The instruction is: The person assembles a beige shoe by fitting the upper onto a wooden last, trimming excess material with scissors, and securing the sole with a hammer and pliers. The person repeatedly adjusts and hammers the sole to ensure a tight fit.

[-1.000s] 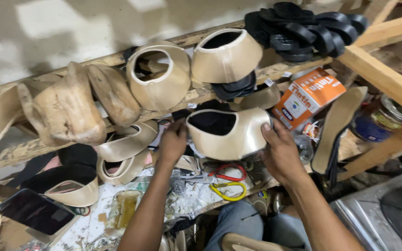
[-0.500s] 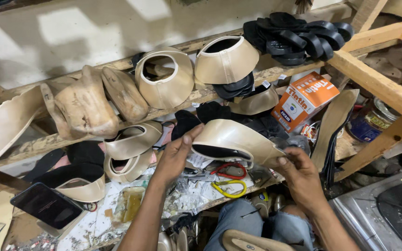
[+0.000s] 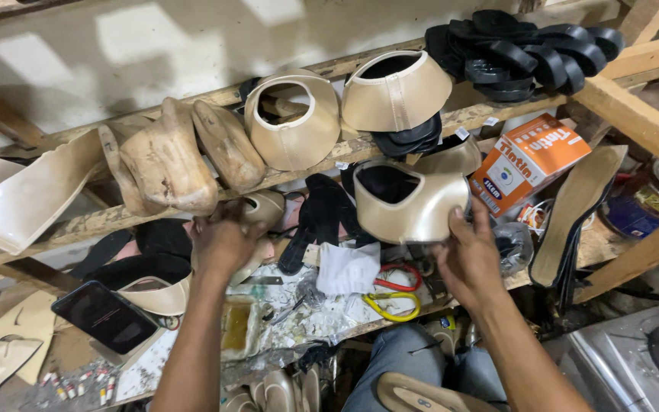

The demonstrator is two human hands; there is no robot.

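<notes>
Holding a beige shoe upper by its lower edge, the right hand grips above the crowded desk; the left hand seemingly closes on another upper near the shelf edge.

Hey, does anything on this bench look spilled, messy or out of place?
Yes. The bench top is smeared with dried white residue around the yellow-handled tool and a tray of amber liquid. A dark phone leans tilted at the edge.

I'm looking down at a shoemaker's workshop: wooden lasts and beige uppers on a rough shelf, black soles stacked, glue-spattered counter
</notes>
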